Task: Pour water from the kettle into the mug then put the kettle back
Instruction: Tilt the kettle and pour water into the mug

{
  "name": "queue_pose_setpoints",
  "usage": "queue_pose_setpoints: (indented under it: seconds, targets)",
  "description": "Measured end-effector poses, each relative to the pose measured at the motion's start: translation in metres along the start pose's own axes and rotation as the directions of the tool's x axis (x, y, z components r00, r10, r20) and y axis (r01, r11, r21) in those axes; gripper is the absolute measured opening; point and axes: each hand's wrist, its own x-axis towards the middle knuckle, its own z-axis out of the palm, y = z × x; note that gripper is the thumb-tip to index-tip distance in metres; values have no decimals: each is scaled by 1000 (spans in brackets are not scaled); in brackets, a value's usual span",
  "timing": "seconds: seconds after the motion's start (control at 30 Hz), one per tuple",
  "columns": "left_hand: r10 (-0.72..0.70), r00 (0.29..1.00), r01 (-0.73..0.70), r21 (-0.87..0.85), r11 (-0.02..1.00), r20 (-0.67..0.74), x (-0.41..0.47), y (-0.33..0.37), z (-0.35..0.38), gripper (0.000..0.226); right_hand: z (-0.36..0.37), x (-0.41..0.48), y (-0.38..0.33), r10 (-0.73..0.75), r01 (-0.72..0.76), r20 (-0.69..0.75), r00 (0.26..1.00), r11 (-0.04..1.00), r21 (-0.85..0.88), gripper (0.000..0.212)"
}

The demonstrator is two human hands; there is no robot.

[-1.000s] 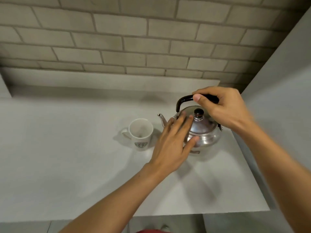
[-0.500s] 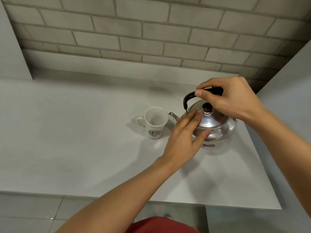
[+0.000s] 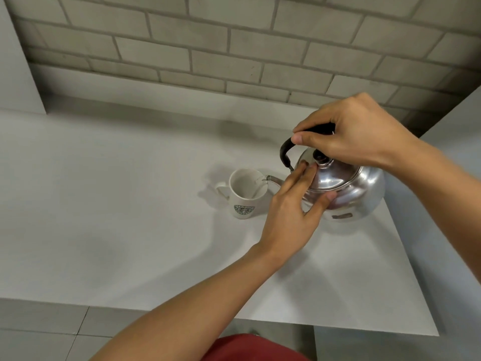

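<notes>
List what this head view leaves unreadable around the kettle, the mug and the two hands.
- Water level in the mug: its near wall hides the bottom.
- Middle of the kettle handle: covered by the right hand, whose grip wraps it.
- Spout base and front of the lid: behind the left hand.
- Mug logo lettering: too small to read.
- Label low on the kettle body: blurred.
- How full the kettle is: lid on, metal opaque.

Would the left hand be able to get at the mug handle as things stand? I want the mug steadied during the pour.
Probably yes: the left hand rests on the kettle, and the mug handle faces bare counter.
</notes>
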Motion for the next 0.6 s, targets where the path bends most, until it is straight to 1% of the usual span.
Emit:
queue_pose_setpoints:
  seconds: [0.17, 0.33, 0.47, 0.6]
  targets:
    - [-25, 999, 24, -33, 999, -37, 1, 0, 2, 58, -2, 11, -9, -1, 4, 80, 997, 999, -34, 25]
    - [-49, 997, 45, -70, 997, -55, 1, 2, 4, 59, -5, 15, -14, -8, 14, 102, 995, 998, -64, 32]
    - [-59, 997, 55, -90, 994, -43, 1, 3, 6, 59, -7, 15, -19, -5, 13, 111, 994, 997, -71, 25]
    - [-76, 997, 71, -119, 990, -35, 1, 5, 6, 59, -9, 17, -24, -1, 14, 136, 991, 996, -91, 25]
